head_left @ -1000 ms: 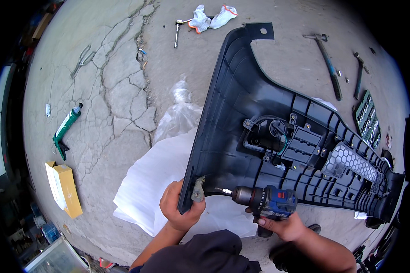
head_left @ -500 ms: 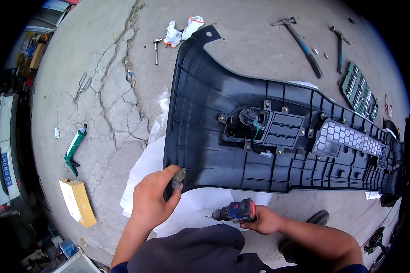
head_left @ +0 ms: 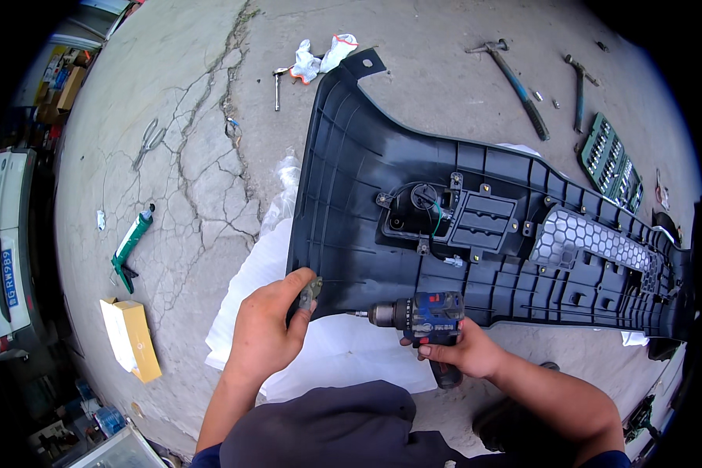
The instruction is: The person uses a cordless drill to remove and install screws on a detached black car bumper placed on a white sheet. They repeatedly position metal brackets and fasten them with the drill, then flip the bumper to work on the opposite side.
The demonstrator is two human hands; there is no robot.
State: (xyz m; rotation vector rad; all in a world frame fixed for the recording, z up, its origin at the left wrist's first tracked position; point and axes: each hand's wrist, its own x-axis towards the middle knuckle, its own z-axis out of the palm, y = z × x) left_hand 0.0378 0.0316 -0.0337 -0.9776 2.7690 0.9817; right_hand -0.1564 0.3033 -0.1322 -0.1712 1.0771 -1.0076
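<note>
A large black plastic bumper [head_left: 351, 269] lies with its ribbed inner side up, a lamp with a green wire set in its middle. At its near left corner my left hand [head_left: 265, 324] pinches a small greyish metal bracket [head_left: 310, 293] against the edge. My right hand [head_left: 476, 349] is closed round the grip of a blue and black cordless drill [head_left: 433, 313]. The drill is level, and its bit points left toward the bracket, a short gap from my left fingers. White foam sheeting [head_left: 249, 312] lies under the bumper's left end.
On the cracked concrete at left are a green caulking gun [head_left: 131, 248], scissors [head_left: 148, 143] and a yellow-white box [head_left: 132, 339]. Beyond the bumper lie white gloves [head_left: 308, 62], a ratchet [head_left: 278, 90], two hammers [head_left: 519, 90] and an open green socket set [head_left: 610, 164]. A parked vehicle [head_left: 8, 249] stands far left.
My right hand has raised the drill and brought it up beside the bumper's near edge, its bit closer to the left hand. The left hand keeps its pinch on the bracket.
</note>
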